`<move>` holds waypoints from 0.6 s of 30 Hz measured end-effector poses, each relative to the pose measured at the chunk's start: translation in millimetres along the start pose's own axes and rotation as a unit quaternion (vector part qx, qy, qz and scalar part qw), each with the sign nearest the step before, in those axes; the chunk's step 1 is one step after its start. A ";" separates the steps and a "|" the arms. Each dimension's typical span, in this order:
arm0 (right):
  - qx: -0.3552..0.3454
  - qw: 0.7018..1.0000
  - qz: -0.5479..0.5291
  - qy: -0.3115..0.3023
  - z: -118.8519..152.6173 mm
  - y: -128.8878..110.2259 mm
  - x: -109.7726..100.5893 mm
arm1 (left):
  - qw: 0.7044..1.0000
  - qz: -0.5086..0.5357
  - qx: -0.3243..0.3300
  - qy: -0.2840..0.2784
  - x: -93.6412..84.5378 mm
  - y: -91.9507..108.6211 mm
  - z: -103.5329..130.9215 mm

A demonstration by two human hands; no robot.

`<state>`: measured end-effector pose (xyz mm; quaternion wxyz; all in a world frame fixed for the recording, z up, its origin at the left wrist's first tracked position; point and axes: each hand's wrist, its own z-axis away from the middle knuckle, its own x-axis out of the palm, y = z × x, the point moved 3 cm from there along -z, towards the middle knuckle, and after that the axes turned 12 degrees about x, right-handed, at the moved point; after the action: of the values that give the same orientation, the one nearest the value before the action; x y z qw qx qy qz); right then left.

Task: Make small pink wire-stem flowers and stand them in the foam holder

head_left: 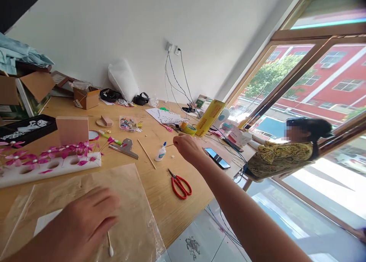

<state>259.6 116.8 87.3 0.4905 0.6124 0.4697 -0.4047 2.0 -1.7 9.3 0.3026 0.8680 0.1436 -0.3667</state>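
My left hand (88, 212), smeared by motion, is above a clear plastic bag (130, 201) at the lower left. The white tip of a cotton swab (110, 248) shows just below its fingers; whether the hand grips it I cannot tell. Farther off, my right hand (187, 147) is closed around a thin stick (169, 145) that points left toward a small glue bottle (160, 153) with a blue cap. The bottle stands upright on the wooden table (160, 185). Red-handled scissors (180, 185) lie nearer me, below the right hand.
Pink flowers (34, 159) stand in a white foam block (94, 161). Nearby lie a metal clip (126, 148), a wooden stick (146, 154) and a bead box (128, 123). A phone (217, 158) rests near the right edge. Another person (286, 151) sits beyond.
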 end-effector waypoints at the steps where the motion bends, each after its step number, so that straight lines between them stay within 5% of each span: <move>1: -0.006 1.000 0.012 -0.004 -5.2 -2.5 2.0 | 1.000 0.023 -0.013 -0.016 7.8 -0.2 -19.2; 4: -0.023 0.999 0.042 -0.017 -13.0 -8.8 5.0 | 0.984 0.090 -0.127 -0.089 34.8 -13.8 -70.8; 8: -0.046 0.996 0.070 -0.032 -17.3 -13.9 6.0 | 0.976 0.091 -0.172 -0.097 71.0 -35.2 -120.2; 18: -0.129 0.987 0.067 -0.066 -26.1 -21.6 31.9 | 0.964 0.100 -0.218 -0.117 150.5 -76.0 -176.6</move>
<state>246.9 149.8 57.0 0.6213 0.5458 0.4429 -0.3463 167.0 172.8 -34.7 0.5346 0.7417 0.0961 -0.3935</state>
